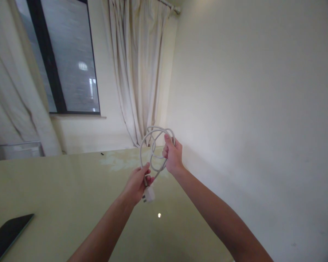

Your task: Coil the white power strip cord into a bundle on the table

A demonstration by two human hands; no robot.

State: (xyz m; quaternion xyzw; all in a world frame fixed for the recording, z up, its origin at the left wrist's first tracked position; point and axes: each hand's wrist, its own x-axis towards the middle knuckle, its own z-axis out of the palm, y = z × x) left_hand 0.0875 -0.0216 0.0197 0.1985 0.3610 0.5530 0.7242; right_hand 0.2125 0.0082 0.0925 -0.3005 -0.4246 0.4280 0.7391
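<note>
At far left, a pale curtain (8,72) hung beside a dark-framed window (68,58). Below, a flat black object (9,234) lay on a glossy greenish surface (71,196). Near the centre, the left hand (136,183) pinched a grey cord (140,151) between thumb and fingers, just by its white plug (149,194). Loose loops of it stood between both hands; the right hand's (173,156) curled fingers gripped them, near a bare wall (251,109).
</note>
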